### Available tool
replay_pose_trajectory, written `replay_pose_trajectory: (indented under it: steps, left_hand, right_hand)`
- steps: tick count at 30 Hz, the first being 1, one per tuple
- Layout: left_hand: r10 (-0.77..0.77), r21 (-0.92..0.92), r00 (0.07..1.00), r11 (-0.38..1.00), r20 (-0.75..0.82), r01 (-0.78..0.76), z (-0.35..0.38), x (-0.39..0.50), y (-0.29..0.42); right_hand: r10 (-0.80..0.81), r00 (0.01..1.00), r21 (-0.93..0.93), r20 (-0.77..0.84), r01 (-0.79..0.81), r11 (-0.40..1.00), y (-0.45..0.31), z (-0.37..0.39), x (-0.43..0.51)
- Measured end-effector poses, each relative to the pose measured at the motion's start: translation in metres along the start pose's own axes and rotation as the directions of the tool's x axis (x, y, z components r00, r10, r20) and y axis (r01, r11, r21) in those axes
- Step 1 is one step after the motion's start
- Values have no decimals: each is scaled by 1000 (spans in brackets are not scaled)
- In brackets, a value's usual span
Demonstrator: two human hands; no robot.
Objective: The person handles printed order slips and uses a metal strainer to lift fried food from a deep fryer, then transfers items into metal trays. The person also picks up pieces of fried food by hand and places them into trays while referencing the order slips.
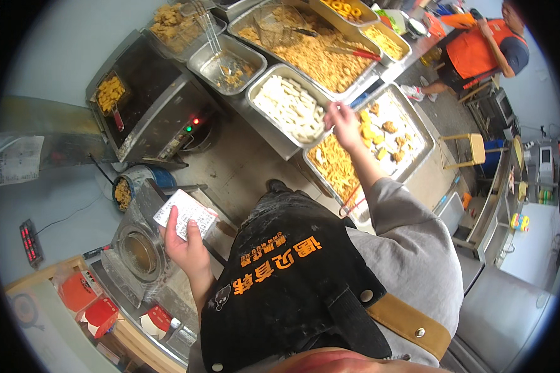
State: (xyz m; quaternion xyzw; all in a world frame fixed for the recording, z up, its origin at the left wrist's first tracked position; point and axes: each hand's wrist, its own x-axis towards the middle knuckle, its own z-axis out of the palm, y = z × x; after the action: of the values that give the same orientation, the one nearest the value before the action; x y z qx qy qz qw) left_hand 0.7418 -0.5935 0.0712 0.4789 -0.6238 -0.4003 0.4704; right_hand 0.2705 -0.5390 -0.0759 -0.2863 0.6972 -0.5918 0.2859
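My left hand (pixel 186 247) pinches a printed paper slip (pixel 189 215), which bears writing, between thumb and fingers. My right hand (pixel 343 122) reaches forward to the right-hand corner of a steel pan of white sticks (pixel 287 105), which look like rice cakes. Blur hides whether its bent fingers hold anything. Under and beside that forearm lies a wide metal tray (pixel 424 156). French fries (pixel 333 163) fill its near left part, and fried pieces (pixel 389 127) lie spread over its right part. Red-handled tongs (pixel 352 198) rest at its near edge.
Left stands a deep fryer (pixel 144 100) with lit lamps and a basket of golden nuggets (pixel 110 94). A large tray of fried food (pixel 317 58) and a pan with a wire skimmer (pixel 228 67) occupy the counter. A person in an orange vest (pixel 478 49) stands at far right.
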Motion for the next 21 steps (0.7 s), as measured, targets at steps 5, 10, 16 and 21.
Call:
replay_pose_trajectory:
  steps: [5, 10, 16, 21]
  left_hand:
    - [-11, -77, 1000, 997, 18, 12, 15, 66, 0]
    - [-28, -93, 998, 995, 63, 34, 17, 128, -18]
    - [-49, -105, 997, 993, 66, 55, -2, 223, -66]
    - [-40, -174, 996, 983, 82, 54, -22, 324, -107]
  right_hand:
    - [347, 938, 334, 25, -335, 881, -77, 3, 194]
    - [396, 854, 260, 337, -489, 833, -91, 45, 296]
    - [388, 892, 114, 233, -422, 900, -70, 65, 283]
    - [407, 913, 165, 11, -403, 900, -105, 40, 257]
